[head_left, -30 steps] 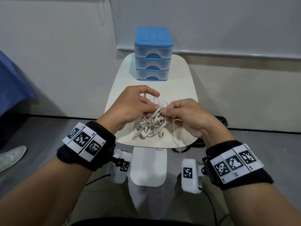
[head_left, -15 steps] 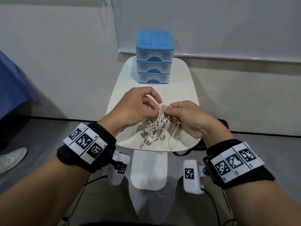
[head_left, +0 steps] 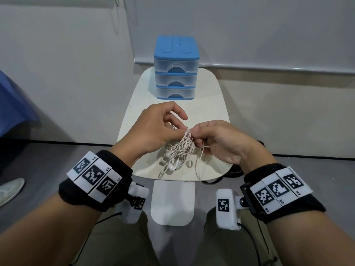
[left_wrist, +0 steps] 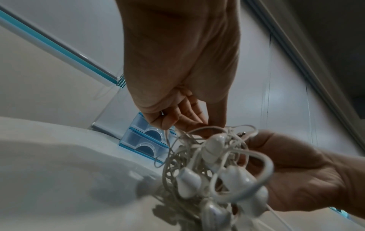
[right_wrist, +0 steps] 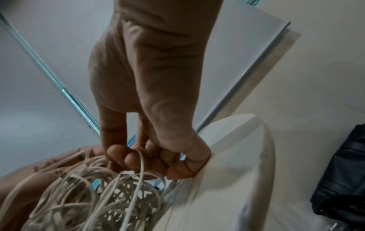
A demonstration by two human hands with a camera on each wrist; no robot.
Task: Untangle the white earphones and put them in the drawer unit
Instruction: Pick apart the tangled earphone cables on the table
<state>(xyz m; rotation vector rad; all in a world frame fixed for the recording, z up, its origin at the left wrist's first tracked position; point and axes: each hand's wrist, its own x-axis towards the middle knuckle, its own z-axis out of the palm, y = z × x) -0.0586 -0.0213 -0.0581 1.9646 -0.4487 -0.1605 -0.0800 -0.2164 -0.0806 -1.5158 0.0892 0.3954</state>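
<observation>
The earphones (head_left: pixel 177 152) hang as a tangled white bundle above the near end of the table (head_left: pixel 213 104), held up between your two hands. The cords bunch to a peak at the top, where your fingertips meet; the buds (head_left: pixel 171 166) dangle at the bottom, and one loose strand trails down past the table's near edge. Your left hand (head_left: pixel 155 127) pinches the top of the bundle between thumb and fingers, index finger curved above the rest. Your right hand (head_left: pixel 217 141) has its fingers curled in against the same peak, with a cord running across them in the right wrist view. From the left wrist camera, the buds hang close to the lens, wrapped in loops of cord. The drawers (head_left: pixel 175 68) stand at the far end of the table, well apart from the bundle, all three shut. A black bag (right_wrist: pixel 341 175) lies on the floor to your right.
</observation>
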